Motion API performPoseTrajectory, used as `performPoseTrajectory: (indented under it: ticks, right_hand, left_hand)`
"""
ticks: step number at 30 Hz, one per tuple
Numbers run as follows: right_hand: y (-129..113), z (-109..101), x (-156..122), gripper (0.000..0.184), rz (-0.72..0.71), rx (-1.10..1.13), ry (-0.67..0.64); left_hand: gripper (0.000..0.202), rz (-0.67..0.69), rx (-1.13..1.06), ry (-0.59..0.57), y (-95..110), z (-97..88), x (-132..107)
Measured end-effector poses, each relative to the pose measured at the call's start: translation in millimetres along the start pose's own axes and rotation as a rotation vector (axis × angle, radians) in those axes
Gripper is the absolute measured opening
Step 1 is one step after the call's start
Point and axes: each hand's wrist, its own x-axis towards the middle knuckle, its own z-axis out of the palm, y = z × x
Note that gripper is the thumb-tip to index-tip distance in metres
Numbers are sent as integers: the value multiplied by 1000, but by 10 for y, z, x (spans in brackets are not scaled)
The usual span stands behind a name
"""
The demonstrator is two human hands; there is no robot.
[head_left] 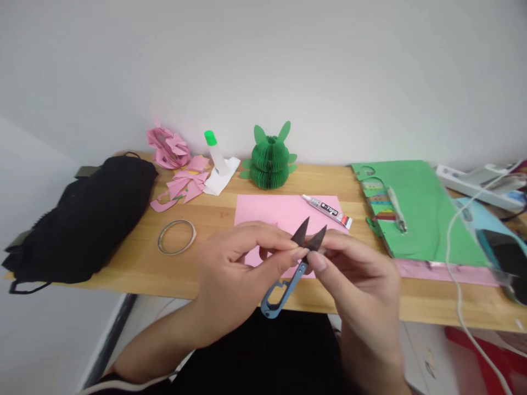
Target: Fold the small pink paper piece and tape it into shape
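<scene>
Both hands pinch a pair of small blue thread snips [285, 286] above the table's front edge. My left hand [234, 274] grips them from the left, fingers closed near the blades. My right hand [358, 291] pinches them from the right. The two dark blades [308, 235] stand apart, pointing up and away. The blue loop handle hangs down toward me. A pink paper sheet [280, 216] lies flat right behind the hands, with a glue tube [327, 211] resting on its far right corner.
A green honeycomb paper plant [269, 159] stands at the back. Pink paper scraps [181, 184], a green-capped glue bottle [214, 152] and a tape ring [177, 237] lie left of centre. A black bag [82, 219] fills the left end. Green sheets with a pen [415, 208], cables and a power strip [473, 181] are right.
</scene>
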Motion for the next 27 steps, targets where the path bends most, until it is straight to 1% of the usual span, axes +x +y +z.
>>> performPoseTrajectory:
  ticks: [4, 10, 13, 17, 19, 23, 27]
  right_hand:
    - [18, 22, 7, 20, -36, -24, 48]
    - [68, 20, 35, 24, -43, 84, 28]
    - [75, 34, 21, 22, -65, 21, 104]
    - [68, 55, -14, 24, -133, -122, 182]
    - [66, 53, -24, 26, -160, -163, 182]
    - [72, 27, -25, 30, -207, -205, 149]
    - [81, 16, -23, 27, -238, -250, 143]
  left_hand:
    - [7, -16, -32, 0, -32, 23, -16]
    - [10, -55, -84, -31, -16, 40, -26]
    - [10, -86, -92, -55, -14, 31, -28]
    - [18, -103, -128, -58, -35, 20, -39]
    - [19, -121, -146, -67, -42, 18, -41]
    - [14, -175, -180, -112, -41, 7, -31]
    - [12, -212, -217, -139, -48, 4, -9]
